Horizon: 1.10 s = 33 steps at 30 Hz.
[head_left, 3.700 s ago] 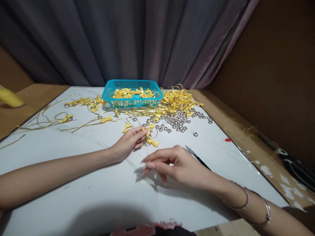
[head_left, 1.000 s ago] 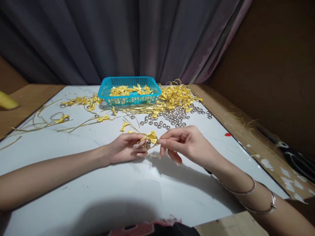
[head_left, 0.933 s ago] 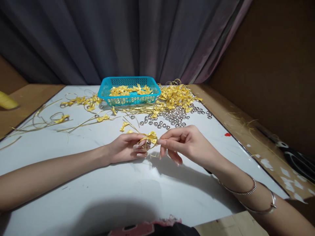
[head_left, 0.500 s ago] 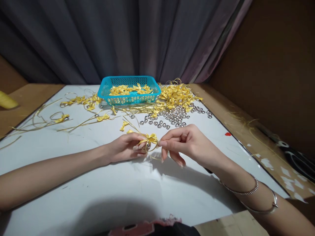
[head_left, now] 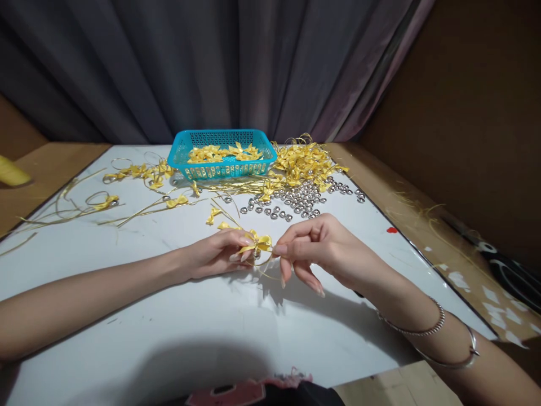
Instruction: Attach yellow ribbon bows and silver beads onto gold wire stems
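Over the middle of the white tabletop (head_left: 203,327), my left hand (head_left: 215,254) pinches a yellow ribbon bow (head_left: 262,243) between thumb and fingers. A small silver bead (head_left: 257,255) hangs just under the bow's knot. My right hand (head_left: 313,248) has thumb and forefinger closed on a thin gold cord (head_left: 265,263) that loops out from the bow; its other fingers hang loosely curled. Several loose yellow bows, one of them a small bow (head_left: 213,215), lie just beyond my left hand.
A blue plastic basket (head_left: 180,163) with yellow bows stands at the back. Right of it are a heap of corded bows (head_left: 302,160) and scattered silver beads (head_left: 302,197). Gold cords (head_left: 139,211) lie on the left. Black-handled scissors (head_left: 507,270) rest at the right.
The bow has turned slightly and shifted a little right in my left hand. My right hand's lower fingers have spread downward while its pinch on the cord stays.
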### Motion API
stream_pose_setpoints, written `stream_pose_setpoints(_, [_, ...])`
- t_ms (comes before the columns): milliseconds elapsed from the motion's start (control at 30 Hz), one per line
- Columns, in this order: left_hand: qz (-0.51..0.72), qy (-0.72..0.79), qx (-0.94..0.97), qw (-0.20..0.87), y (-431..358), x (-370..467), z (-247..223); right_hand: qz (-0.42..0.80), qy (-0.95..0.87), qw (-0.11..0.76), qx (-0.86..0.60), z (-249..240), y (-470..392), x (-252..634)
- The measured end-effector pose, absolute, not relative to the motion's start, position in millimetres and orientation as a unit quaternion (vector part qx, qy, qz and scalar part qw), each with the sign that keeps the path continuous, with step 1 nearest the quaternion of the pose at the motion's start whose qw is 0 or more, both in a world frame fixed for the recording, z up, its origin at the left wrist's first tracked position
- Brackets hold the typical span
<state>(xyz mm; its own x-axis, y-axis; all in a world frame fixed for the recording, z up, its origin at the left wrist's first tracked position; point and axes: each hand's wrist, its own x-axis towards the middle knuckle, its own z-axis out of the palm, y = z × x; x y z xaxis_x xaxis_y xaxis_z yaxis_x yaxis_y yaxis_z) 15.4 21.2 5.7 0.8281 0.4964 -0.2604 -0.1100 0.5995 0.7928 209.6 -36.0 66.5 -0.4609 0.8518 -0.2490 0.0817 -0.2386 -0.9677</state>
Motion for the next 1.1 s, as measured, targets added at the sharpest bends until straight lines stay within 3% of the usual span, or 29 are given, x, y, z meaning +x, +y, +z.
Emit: stream_pose_setpoints(1100, [0.186,0.223,0.341,0.894,22.5,15.1,3.1,0.669,-0.525,0.330,-0.411,62.0,-31.8,210.3])
